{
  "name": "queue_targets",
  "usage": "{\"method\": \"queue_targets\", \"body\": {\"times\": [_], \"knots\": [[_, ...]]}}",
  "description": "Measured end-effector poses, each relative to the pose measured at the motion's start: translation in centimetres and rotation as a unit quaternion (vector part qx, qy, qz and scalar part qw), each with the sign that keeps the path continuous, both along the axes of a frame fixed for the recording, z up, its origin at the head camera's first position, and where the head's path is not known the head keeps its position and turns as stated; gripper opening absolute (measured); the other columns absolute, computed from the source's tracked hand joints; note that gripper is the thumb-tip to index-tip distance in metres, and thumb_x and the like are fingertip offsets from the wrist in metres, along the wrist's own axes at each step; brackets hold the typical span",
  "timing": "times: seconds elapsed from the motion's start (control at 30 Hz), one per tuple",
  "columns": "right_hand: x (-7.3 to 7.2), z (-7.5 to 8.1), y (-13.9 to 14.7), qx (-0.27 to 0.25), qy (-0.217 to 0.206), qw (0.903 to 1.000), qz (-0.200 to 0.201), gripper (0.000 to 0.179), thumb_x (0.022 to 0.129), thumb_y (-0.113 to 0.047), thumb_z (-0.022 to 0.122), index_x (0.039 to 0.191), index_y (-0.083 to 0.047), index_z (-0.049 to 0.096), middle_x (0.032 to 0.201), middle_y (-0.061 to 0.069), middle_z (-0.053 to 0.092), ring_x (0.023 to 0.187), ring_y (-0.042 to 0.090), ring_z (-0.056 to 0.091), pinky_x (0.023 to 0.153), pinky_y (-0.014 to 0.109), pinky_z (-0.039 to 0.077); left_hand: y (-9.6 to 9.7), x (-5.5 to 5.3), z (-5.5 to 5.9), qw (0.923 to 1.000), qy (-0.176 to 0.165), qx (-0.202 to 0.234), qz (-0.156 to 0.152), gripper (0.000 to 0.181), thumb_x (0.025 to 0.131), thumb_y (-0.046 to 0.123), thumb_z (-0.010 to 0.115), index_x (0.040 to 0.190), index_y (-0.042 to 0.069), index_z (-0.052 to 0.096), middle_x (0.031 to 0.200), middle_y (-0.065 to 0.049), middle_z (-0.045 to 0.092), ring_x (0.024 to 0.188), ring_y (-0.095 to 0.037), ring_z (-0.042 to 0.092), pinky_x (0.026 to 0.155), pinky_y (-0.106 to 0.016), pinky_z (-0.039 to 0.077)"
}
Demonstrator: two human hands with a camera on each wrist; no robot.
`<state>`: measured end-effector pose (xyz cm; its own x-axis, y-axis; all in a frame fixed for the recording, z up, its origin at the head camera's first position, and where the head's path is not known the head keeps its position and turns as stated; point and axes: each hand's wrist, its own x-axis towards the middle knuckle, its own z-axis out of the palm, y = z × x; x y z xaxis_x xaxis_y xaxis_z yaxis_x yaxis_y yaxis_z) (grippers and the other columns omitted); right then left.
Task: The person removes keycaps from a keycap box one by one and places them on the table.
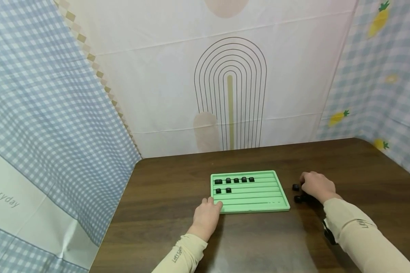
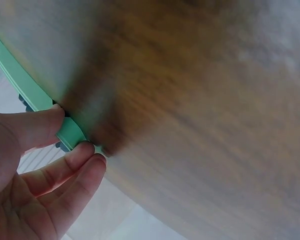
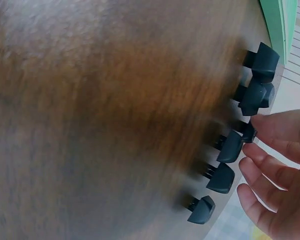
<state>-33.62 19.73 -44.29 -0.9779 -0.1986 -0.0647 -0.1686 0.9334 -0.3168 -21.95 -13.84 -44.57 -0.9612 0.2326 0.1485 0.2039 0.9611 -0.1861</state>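
A green ridged tray [image 1: 253,195] lies on the table with several black keycaps [image 1: 244,179] in two rows at its upper left. My left hand [image 1: 206,217] grips the tray's near left corner; in the left wrist view, thumb [image 2: 37,125] and fingers [image 2: 72,172] sit on either side of that corner. To the right of the tray, my right hand [image 1: 317,186] is among loose keycaps. The right wrist view has a small black keycap [image 3: 249,132] pinched between thumb and index finger, with more keycaps [image 3: 221,178] on both sides of it.
Two loose keycaps, a farther one [image 1: 295,187] and a nearer one [image 1: 298,199], show between the tray and my right hand. The brown wooden table [image 1: 164,189] ends at a patterned cloth backdrop [image 1: 167,94]. Checked cloth [image 1: 51,113] hangs along the left.
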Motion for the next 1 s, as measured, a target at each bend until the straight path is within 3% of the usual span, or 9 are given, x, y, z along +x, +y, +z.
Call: {"method": "queue_targets", "body": {"times": [0.37,0.57,1.0], "knots": [[0.0,0.7,-2.5,-0.005,0.056,0.9983,0.019,0.028,0.085,-0.007,0.054,0.113,0.000,0.058,0.106,0.025,0.056,0.080,0.035,0.056,0.053,0.040,0.045,0.0,0.0,-0.3,0.9996,0.014,-0.022,0.007,0.014,0.083,0.007,0.061,0.092,0.018,0.060,0.090,-0.008,0.058,0.080,-0.020,0.055,0.054,-0.028,0.051],[0.3,1.2,-5.9,-0.012,0.090,0.9952,0.036,0.025,0.087,-0.009,0.056,0.110,-0.002,0.061,0.103,0.021,0.059,0.074,0.027,0.057,0.049,0.035,0.044,0.0,0.0,-0.5,0.9995,0.015,-0.029,0.000,0.017,0.082,0.007,0.064,0.093,0.018,0.060,0.090,-0.008,0.057,0.079,-0.020,0.054,0.054,-0.027,0.051],[1.1,1.0,-14.0,-0.022,0.097,0.9899,0.101,0.022,0.085,-0.013,0.061,0.106,-0.009,0.065,0.105,0.011,0.064,0.084,0.025,0.062,0.055,0.034,0.048,0.1,-0.1,-0.7,0.9992,0.025,-0.030,0.000,0.017,0.081,0.007,0.066,0.091,0.018,0.060,0.088,-0.008,0.057,0.077,-0.020,0.054,0.052,-0.028,0.051]]}}
